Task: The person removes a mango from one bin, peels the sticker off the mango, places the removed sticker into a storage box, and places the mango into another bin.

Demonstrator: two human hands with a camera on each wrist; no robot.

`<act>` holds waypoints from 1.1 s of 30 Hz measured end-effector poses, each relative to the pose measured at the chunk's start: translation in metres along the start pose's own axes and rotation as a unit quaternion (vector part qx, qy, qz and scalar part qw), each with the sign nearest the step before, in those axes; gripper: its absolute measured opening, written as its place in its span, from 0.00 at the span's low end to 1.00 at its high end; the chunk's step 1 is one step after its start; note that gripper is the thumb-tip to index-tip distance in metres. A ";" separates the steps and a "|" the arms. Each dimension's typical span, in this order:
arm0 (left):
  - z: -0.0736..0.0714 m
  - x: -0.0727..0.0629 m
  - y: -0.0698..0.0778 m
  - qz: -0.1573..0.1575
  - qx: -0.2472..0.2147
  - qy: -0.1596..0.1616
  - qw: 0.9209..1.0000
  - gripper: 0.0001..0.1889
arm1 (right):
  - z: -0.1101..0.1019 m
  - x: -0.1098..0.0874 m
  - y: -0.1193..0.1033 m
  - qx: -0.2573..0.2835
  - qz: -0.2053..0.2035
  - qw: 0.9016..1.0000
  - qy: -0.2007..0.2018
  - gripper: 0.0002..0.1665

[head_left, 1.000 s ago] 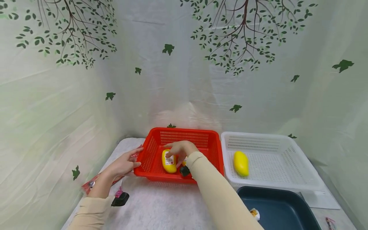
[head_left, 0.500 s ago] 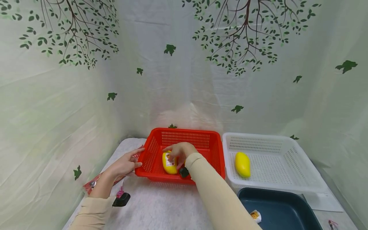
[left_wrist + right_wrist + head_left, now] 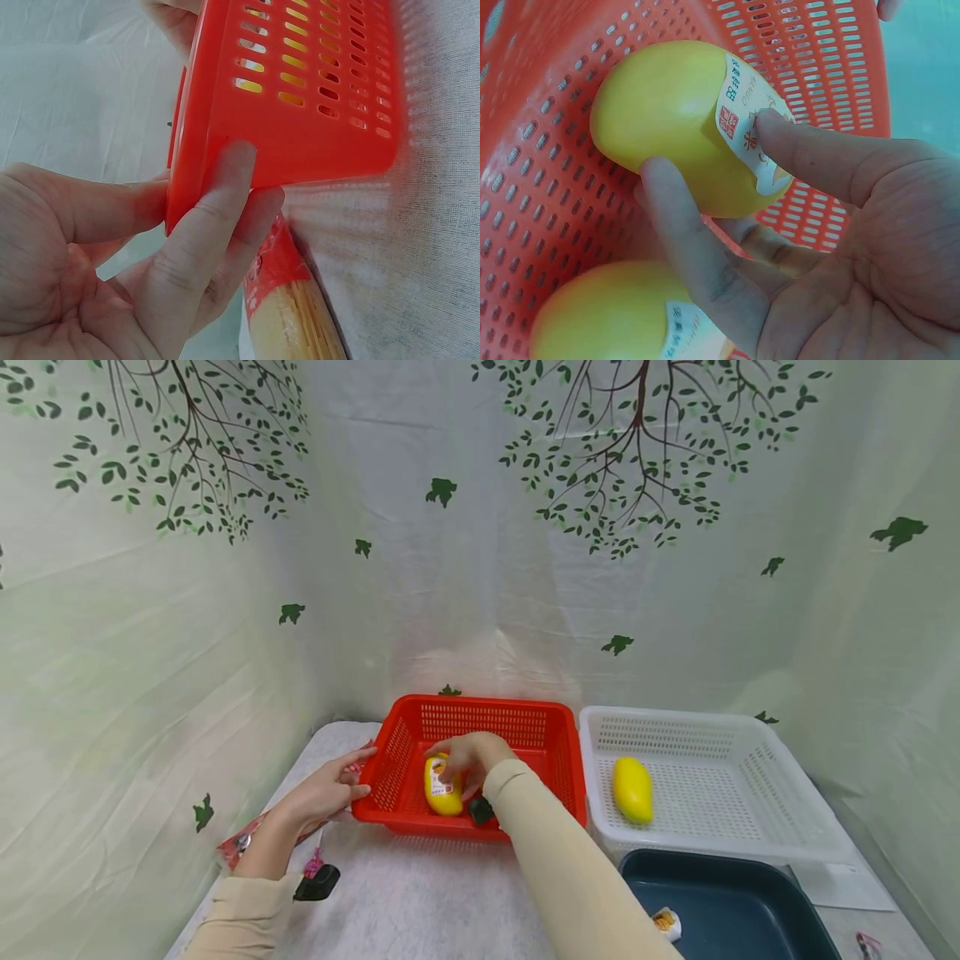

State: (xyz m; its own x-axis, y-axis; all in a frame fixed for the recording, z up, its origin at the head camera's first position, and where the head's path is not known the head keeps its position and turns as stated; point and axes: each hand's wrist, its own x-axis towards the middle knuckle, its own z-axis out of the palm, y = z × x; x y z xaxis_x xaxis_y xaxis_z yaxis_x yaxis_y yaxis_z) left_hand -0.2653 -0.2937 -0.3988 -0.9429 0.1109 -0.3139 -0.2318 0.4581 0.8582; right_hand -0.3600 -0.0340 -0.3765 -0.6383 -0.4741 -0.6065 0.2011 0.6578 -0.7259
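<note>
Here, from the head camera, I see my right hand [image 3: 471,753] down inside the red basket [image 3: 480,714], fingers curled over a yellow mango [image 3: 441,787] that carries a white label. My left hand [image 3: 324,789] is at the basket's left rim, thumb and fingers closing on the edge. The basket sits on the white worktop [image 3: 420,902], just beside a white basket [image 3: 705,727] that has a second yellow mango [image 3: 632,789] lying in it. A dark blue tray [image 3: 720,902] stands nearer me on the right, and a red packet [image 3: 240,847] lies under my left forearm.

On the left wrist view, my left hand [image 3: 112,255] pinches the red basket's [image 3: 300,82] corner, the thumb on one face and the fingers pressed against the outer wall. The red packet [image 3: 289,300] lies just below, touching the worktop [image 3: 420,262].

On the right wrist view, my right hand [image 3: 802,247] grips the labelled mango [image 3: 679,124], thumb on its label and a finger across the near side. Another labelled mango [image 3: 615,315] lies lower in the basket [image 3: 547,180], close against my fingers.
</note>
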 end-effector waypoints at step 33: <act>0.005 -0.008 0.004 0.014 -0.011 0.001 1.000 0.39 | -0.031 -0.047 0.010 -0.062 -0.090 0.994 0.023 0.40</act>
State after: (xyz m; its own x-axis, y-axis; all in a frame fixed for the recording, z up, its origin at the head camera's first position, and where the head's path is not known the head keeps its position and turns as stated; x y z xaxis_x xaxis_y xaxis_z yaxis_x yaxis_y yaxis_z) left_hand -0.2577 -0.2888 -0.3951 -0.9498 0.1216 -0.2881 -0.2098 0.4356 0.8753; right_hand -0.3509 0.0129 -0.3448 -0.6889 -0.5654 -0.4537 -0.0101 0.6333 -0.7739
